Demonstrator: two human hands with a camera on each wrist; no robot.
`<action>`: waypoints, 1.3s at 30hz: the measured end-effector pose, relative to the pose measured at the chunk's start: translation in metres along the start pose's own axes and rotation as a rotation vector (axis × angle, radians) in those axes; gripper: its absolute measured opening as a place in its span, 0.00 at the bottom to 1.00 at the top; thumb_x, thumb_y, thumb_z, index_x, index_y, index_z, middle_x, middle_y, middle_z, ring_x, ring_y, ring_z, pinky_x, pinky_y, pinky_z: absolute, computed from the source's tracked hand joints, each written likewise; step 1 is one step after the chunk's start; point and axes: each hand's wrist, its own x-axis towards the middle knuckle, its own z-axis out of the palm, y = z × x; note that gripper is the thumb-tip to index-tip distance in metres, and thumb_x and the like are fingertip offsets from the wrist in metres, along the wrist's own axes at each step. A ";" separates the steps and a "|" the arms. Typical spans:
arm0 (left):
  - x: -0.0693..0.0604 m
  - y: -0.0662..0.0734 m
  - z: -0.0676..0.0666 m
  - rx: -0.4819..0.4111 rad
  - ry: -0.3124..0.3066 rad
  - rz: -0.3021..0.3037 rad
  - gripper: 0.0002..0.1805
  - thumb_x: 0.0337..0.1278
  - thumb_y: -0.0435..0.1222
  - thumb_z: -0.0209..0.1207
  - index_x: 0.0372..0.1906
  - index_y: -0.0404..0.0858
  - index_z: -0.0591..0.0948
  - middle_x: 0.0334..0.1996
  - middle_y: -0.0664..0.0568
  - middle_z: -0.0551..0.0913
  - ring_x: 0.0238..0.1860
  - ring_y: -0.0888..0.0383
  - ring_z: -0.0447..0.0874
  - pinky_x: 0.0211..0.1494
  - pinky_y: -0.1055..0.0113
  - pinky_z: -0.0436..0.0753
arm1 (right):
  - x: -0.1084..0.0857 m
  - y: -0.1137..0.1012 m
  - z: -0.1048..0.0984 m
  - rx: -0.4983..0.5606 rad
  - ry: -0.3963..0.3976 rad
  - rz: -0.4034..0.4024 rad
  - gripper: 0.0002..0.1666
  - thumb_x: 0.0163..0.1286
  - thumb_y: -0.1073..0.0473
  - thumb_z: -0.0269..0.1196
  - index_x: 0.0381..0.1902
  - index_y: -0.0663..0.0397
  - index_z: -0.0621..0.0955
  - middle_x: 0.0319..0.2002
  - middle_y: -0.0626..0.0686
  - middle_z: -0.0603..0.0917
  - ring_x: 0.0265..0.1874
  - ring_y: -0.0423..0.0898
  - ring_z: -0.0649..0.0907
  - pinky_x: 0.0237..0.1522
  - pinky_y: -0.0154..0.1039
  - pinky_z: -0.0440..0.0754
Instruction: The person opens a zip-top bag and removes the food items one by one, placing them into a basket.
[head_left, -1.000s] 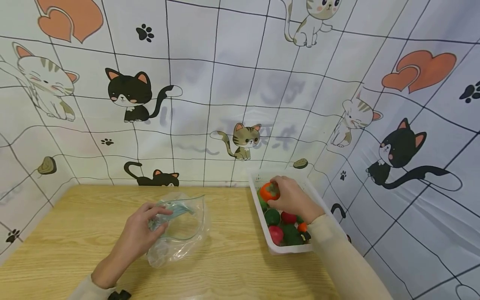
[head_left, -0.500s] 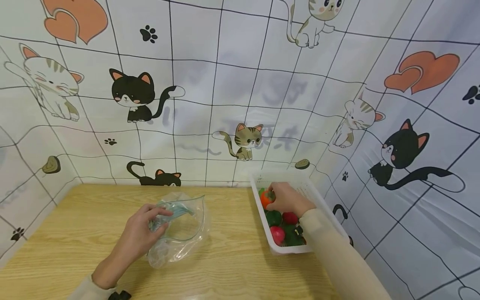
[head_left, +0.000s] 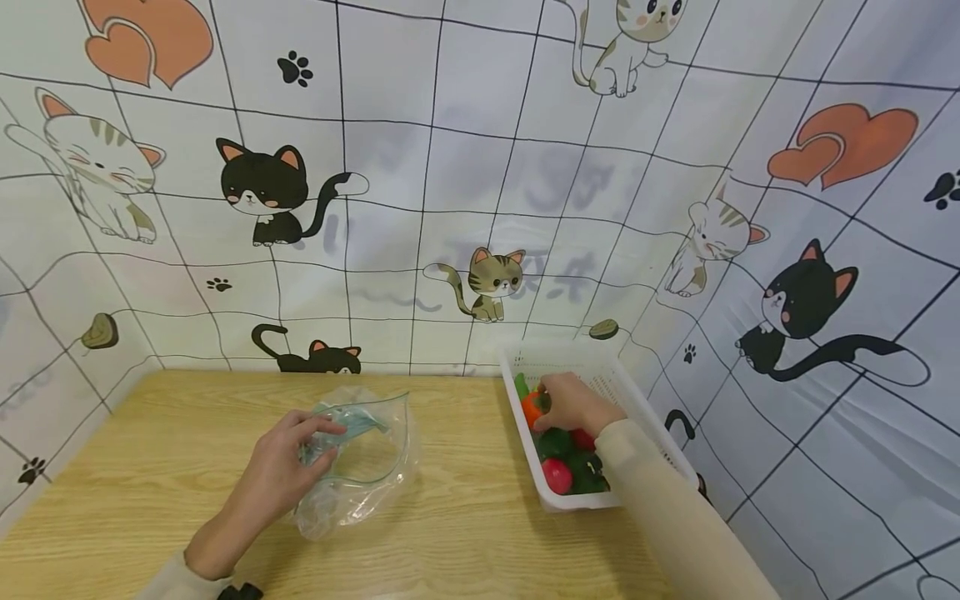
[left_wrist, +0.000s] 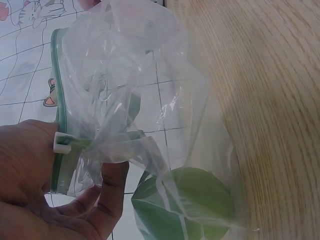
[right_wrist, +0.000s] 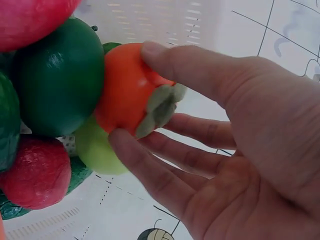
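My left hand (head_left: 288, 462) grips the edge of a clear zip bag (head_left: 375, 492) on the table. In the left wrist view the bag (left_wrist: 160, 105) has a green zip strip with a white slider by the thumb, and a green rounded shape (left_wrist: 190, 200) shows low on it; I cannot tell whether it is printed or inside. My right hand (head_left: 577, 404) holds an orange persimmon (right_wrist: 125, 90) between thumb and fingertips, inside the white basket (head_left: 551, 504). Its leafy cap faces the palm. Dark green, red and pink produce pieces lie against it.
In the basket are a dark green round piece (right_wrist: 60, 77), a red one (right_wrist: 37, 170), a light green one (right_wrist: 100, 150) and a pink one (head_left: 557, 476). The wooden table (head_left: 450, 533) meets a cat-patterned cloth (head_left: 390, 208) at the back and sides.
My right hand has lowered the persimmon into the basket and come slightly nearer, uncovering a green piece behind it. The left hand and bag have stayed in place.
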 end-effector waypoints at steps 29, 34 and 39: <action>0.005 -0.002 0.006 0.024 0.004 0.030 0.19 0.58 0.26 0.84 0.52 0.44 0.96 0.55 0.42 0.92 0.43 0.56 0.86 0.40 0.66 0.84 | -0.020 -0.014 -0.017 -0.042 0.124 -0.113 0.31 0.78 0.53 0.79 0.73 0.57 0.87 0.69 0.61 0.91 0.56 0.54 0.88 0.73 0.58 0.91; 0.006 0.000 0.007 0.013 0.032 0.048 0.21 0.57 0.25 0.84 0.53 0.44 0.95 0.54 0.44 0.92 0.42 0.57 0.87 0.40 0.67 0.85 | -0.032 -0.032 -0.020 -0.063 0.212 -0.156 0.29 0.78 0.51 0.80 0.72 0.54 0.88 0.64 0.58 0.92 0.57 0.53 0.90 0.71 0.56 0.92; 0.007 0.001 0.007 0.007 0.038 0.052 0.22 0.57 0.24 0.84 0.54 0.45 0.95 0.54 0.45 0.93 0.43 0.56 0.89 0.41 0.65 0.87 | -0.048 -0.051 -0.020 -0.073 0.293 -0.274 0.25 0.80 0.55 0.78 0.70 0.58 0.89 0.59 0.58 0.91 0.56 0.55 0.92 0.65 0.54 0.94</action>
